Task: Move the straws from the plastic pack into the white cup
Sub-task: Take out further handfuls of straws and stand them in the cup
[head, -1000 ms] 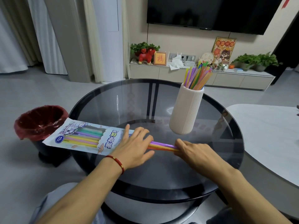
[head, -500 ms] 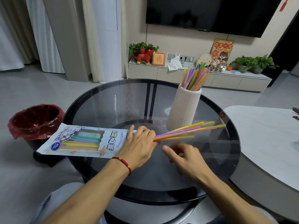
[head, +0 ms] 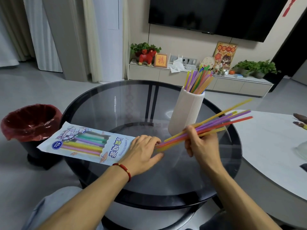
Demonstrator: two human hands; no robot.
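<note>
- Both hands are in front of me: my left hand (head: 142, 153) lies flat with straight fingers, pressing down the open end of the printed white-and-blue plastic straw pack (head: 86, 144) on the round dark glass desk (head: 103, 110).
- My right hand (head: 201, 145) has its fingers curled round a loose bundle of thin coloured plastic straws (head: 214, 124), gripping it near the lower third.
- That bundle's near ends sit just at the pack's mouth, beside my left fingertips; I cannot tell whether they are fully out.
- Its long axis runs up and to the right, tilted off the desk, with the far tips fanned out past the desk's right edge.
- More straws are visible inside the pack through its clear window, so I judge the job partly done.
- The tall ribbed white cup (head: 186, 113) stands upright just behind my right hand, already holding a spray of straws.
- The cup's opening lies above and slightly left of my grip, so I would need to swing the bundle upright, then lower it in.
- My right hand is plainly the nearer one to the cup.
</note>
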